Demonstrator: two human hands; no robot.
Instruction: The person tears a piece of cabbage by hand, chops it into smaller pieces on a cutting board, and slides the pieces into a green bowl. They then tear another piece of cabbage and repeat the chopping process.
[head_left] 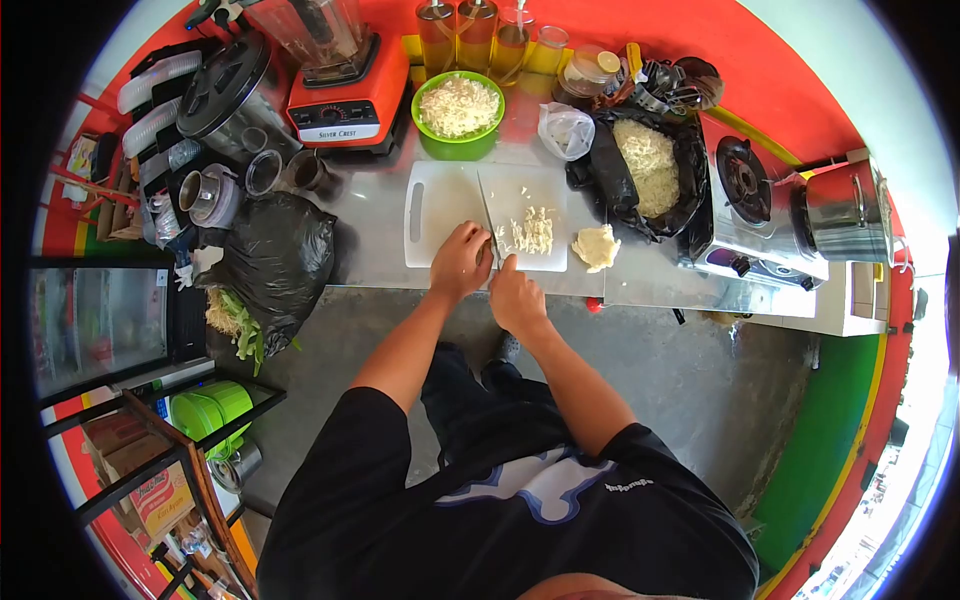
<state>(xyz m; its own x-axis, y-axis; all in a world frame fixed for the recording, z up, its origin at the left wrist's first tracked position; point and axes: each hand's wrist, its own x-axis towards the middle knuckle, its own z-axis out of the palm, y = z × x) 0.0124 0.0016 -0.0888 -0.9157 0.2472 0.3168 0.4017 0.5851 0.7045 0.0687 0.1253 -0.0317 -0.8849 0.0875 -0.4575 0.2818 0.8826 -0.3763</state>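
A white cutting board [440, 200] lies on the metal counter. My right hand [518, 298] is closed round the handle of a knife [487, 208], whose blade points away from me across the board. Just left of the blade, my left hand [462, 262] rests on the board with its fingers curled together; what they hold, if anything, is hidden. Chopped pale pieces [533, 231] lie on the board right of the knife. Beside the board's right edge sits a larger pale chunk [596, 248]. Behind the board stands a green bowl [462, 140] heaped with pale shreds.
A red blender [345, 105] stands at the back left, near a black plastic bag [280, 265]. Right of the board are a clear bag [566, 131], a black bag of pale shreds [645, 165] and a gas stove [745, 225] with a pot [845, 210].
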